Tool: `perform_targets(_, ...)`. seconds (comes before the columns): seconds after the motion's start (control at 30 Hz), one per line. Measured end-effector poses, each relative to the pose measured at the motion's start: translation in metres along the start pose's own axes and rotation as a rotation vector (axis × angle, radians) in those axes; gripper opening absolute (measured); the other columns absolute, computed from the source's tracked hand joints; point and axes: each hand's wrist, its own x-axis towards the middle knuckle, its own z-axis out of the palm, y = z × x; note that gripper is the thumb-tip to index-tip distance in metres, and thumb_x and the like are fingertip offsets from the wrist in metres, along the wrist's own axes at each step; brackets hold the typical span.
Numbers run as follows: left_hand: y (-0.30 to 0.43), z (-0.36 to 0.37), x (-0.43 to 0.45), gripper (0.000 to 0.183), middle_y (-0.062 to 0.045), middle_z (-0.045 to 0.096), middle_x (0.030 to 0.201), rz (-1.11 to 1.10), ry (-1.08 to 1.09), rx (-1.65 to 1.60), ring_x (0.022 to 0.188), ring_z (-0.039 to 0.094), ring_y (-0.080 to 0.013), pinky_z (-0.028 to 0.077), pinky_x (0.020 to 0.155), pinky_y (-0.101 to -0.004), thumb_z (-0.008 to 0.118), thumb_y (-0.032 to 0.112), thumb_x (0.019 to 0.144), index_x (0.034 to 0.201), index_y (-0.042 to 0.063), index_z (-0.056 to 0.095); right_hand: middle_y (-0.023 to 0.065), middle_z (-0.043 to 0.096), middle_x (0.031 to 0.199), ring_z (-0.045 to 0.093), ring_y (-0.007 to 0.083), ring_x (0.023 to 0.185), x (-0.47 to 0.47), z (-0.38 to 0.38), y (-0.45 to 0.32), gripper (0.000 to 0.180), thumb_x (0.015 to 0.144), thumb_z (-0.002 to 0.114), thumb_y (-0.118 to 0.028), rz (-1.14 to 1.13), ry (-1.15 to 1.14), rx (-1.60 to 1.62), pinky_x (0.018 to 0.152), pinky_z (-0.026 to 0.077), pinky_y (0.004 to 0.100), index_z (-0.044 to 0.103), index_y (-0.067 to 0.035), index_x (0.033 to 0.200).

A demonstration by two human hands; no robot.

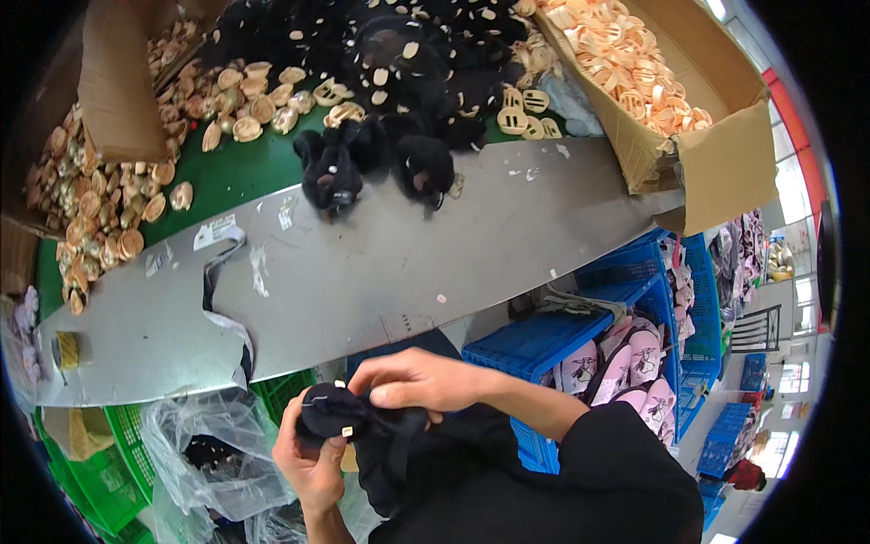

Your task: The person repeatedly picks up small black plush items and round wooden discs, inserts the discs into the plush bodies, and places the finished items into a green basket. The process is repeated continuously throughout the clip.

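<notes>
Below the near edge of the metal worktop, both hands hold one black plush piece [333,408] in front of my body. My left hand [309,462] grips its rounded end, with the thumb beside a small pale plastic tab [347,431]. A second pale tab [340,384] shows at the upper side. My right hand [418,384] pinches the other end of the plush, and its fingertips are partly hidden. On the worktop ahead sit two more black plush pieces, one to the left [329,173] and one to the right [425,170].
A metal worktop [380,265] borders a green surface [224,177]. Gold-and-beige plastic shells [109,204] spread at left. A cardboard box [727,156] holds peach plastic parts [632,75]. Blue crates [537,340] with pink slippers [646,357] stand right; a clear plastic bag [204,462] lies lower left.
</notes>
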Motion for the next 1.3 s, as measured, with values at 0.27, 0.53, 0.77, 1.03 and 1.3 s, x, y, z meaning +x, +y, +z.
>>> perform_targets(0.27,0.005,0.011,0.012,0.034,-0.008,0.06,0.104,0.107,0.122,0.072,0.094,0.058,-0.0152,0.046,0.089,-0.027,0.077,0.017,0.081,0.102,-0.002,0.058,0.0112,0.066,0.097,0.066,0.03,0.093,-0.041,-0.236,-0.074,0.017,0.082,0.072,-0.023,-0.248,1.439,-1.37,0.079,0.053,0.0428,0.071,-0.01,0.093)
perform_targets(0.53,0.001,0.007,0.016,0.028,-0.005,0.059,0.096,0.052,0.174,0.071,0.087,0.057,-0.013,0.046,0.084,-0.026,0.07,0.009,0.073,0.097,0.0,0.057,0.011,0.06,0.101,0.057,0.031,0.101,-0.04,-0.315,-0.081,0.016,0.08,0.077,-0.024,-0.269,1.262,-1.581,0.089,0.046,0.0429,0.072,-0.009,0.079)
perform_targets(0.77,0.01,0.017,0.023,0.03,-0.002,0.059,0.093,-0.009,0.259,0.02,0.087,0.055,-0.0114,0.045,0.083,-0.0242,0.064,0.008,0.072,0.101,-0.001,0.059,0.0049,0.072,0.092,0.065,0.0106,0.089,-0.026,-0.15,-0.082,0.016,0.086,0.074,-0.015,-0.672,0.757,-0.741,0.084,0.05,0.0273,0.068,-0.001,0.084)
perform_targets(1.03,0.008,0.026,0.021,0.027,0.0,0.056,0.089,0.009,0.138,0.056,0.082,0.051,-0.0079,0.043,0.077,-0.0217,0.063,0.008,0.069,0.094,-0.001,0.058,0.0003,0.059,0.073,0.055,0.0054,0.066,0.02,0.014,-0.025,0.036,0.107,0.052,-0.027,-0.498,0.38,-0.151,0.06,0.044,0.0223,0.062,-0.002,0.084)
perform_targets(1.3,0.006,0.021,0.007,0.027,0.0,0.057,0.089,0.016,0.087,0.066,0.081,0.051,-0.0078,0.043,0.076,-0.0222,0.068,0.01,0.072,0.094,0.0,0.057,0.0026,0.052,0.06,0.051,0.0068,0.054,0.052,0.048,-0.037,0.038,0.107,0.049,-0.029,-0.631,0.463,-0.346,0.05,0.04,0.0254,0.06,-0.003,0.082)
